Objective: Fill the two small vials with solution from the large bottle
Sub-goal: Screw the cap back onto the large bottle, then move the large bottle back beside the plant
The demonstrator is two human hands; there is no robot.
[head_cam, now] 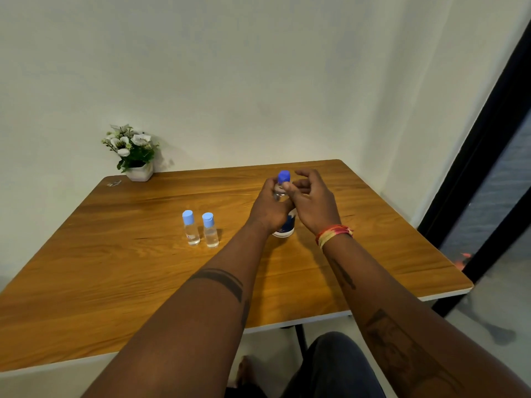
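The left hand [268, 209] is wrapped around the shoulder of the large bottle [284, 222], which stands upright on the wooden table [115, 277]; the right hand [311, 201] is loosely curled beside the dark blue cap [284, 177], thumb touching just below it, fingers apart and clamped on nothing. The two small vials [201, 229], light-blue caps on, are placed side by side to the left, near the bottle. A potted flower arrangement [132, 152] is seen at the far corner. The clear plastic bottle is judged light, smooth and possibly slippery, best gripped at the body while the cap is turned
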